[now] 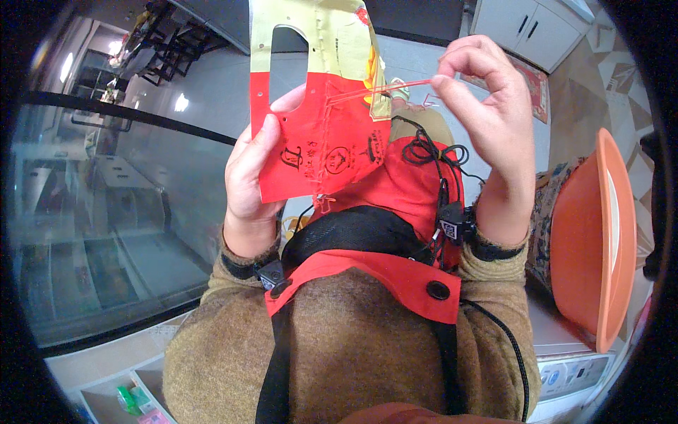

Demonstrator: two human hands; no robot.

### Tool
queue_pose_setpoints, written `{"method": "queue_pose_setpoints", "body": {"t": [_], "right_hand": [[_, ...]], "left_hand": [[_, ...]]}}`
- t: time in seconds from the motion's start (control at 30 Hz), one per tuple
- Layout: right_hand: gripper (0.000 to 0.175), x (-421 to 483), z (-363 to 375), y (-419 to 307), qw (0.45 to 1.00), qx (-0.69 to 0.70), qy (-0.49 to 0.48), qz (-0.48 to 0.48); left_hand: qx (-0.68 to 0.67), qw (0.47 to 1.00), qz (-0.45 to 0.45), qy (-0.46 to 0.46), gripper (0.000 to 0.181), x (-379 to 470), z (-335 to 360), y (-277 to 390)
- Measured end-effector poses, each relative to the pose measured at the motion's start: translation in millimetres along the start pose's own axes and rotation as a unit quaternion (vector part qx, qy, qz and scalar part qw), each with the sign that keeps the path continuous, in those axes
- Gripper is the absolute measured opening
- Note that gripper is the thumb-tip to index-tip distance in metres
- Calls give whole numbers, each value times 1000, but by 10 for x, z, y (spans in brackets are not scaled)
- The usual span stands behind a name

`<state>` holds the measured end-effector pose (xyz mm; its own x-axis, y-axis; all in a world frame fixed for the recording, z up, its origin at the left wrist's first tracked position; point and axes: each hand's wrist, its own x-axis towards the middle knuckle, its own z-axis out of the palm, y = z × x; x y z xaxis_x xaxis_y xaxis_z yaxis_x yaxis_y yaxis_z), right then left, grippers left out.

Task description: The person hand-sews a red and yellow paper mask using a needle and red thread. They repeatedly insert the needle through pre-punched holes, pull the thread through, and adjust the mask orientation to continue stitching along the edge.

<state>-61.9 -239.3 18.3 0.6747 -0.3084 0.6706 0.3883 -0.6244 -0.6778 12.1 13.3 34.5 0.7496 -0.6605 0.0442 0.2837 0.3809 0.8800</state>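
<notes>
My left hand [254, 164] grips the left edge of a red and cream sheet [296, 153], perhaps a flattened bag panel, with a long cut-out slot and printed dark writing. The thumb lies on its face and fingers show through the slot. Red thread [394, 87] is stitched down the sheet, and its strands stretch taut to my right hand [479, 90]. The thumb and forefinger there are pinched on the thread. Whether a needle is between them cannot be made out. Loose thread ends [324, 202] dangle at the sheet's lower edge.
I wear a red apron [371, 259]; black cords [439, 153] hang over my lap. An orange plastic basin [593, 238] stands at right on what looks like a washing machine [574, 373]. A dark-framed glass panel [116, 212] is at left. White cabinets [524, 26] stand ahead.
</notes>
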Motion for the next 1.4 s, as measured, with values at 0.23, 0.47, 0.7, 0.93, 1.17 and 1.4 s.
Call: {"method": "queue_pose_setpoints", "body": {"t": [0.23,0.47,0.7,0.93,1.17,1.4], "right_hand": [[16,54,8,13,953,-259,151,-49],[21,-84,475,-276,990,-60,-16,-123],[11,6,361,-166,963,-202,77,-158],[10,56,105,-100,982,-115,128,-70],[27,73,-38,29,858,509,-35,55],[14,61,15,-54,971,-194,127,-64]], "left_hand": [[-3,1000,-1,0,52,8,20,-20],[17,1000,-4,-3,52,4,66,-33],[-1,1000,1,-2,51,7,48,-22],[8,1000,7,-4,52,25,41,7],[15,1000,8,-11,54,35,58,16],[8,1000,6,-11,55,41,55,17]]}}
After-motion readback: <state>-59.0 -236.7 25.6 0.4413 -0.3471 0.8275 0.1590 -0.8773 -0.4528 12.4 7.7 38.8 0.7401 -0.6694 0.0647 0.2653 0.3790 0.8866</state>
